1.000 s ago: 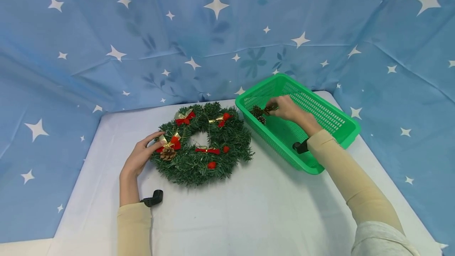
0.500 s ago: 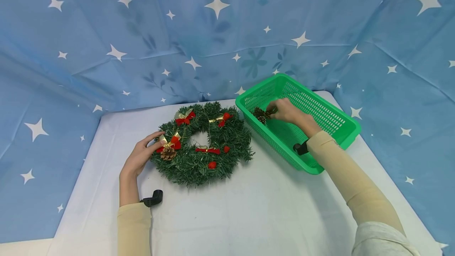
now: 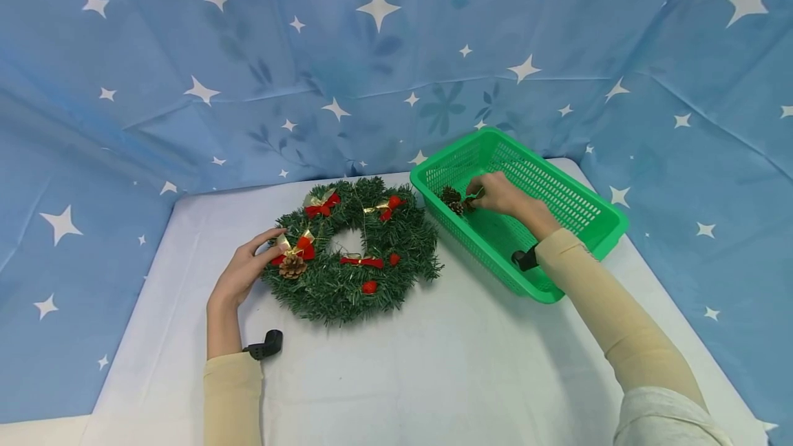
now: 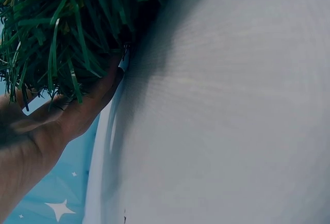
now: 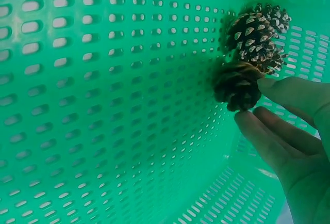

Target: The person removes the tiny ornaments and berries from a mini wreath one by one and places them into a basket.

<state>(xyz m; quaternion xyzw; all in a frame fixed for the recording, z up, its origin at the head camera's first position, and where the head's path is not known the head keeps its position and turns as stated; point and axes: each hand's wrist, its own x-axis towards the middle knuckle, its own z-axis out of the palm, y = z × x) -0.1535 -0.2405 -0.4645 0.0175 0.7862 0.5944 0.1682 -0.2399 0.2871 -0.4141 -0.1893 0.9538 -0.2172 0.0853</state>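
My left hand [image 3: 238,277] holds the left edge of a green artificial wreath [image 3: 347,301]. In the head view its thumb lies by a red and gold bow [image 3: 305,248], above a pine cone [image 3: 292,267]. Fingers [image 4: 87,110] reach along the wreath's edge in the left wrist view. Inside the green basket [image 3: 495,270], my right hand [image 3: 500,195] pinches a dark pine cone [image 5: 238,87] between thumb and fingertips. That cone is against or very near several other pine cones [image 5: 258,35] at the basket's end.
The basket stands at the table's back right, its slotted walls around my right hand. More red bows [image 3: 362,263] and red berry-like balls [image 3: 369,287] sit on the wreath. A white cloth covers the table [image 3: 396,377]. Blue starry fabric [image 3: 334,74] hangs behind.
My right hand has lowered slightly in the basket, bringing the pinched pine cone down beside the other cones. The left hand and wreath hold their place.
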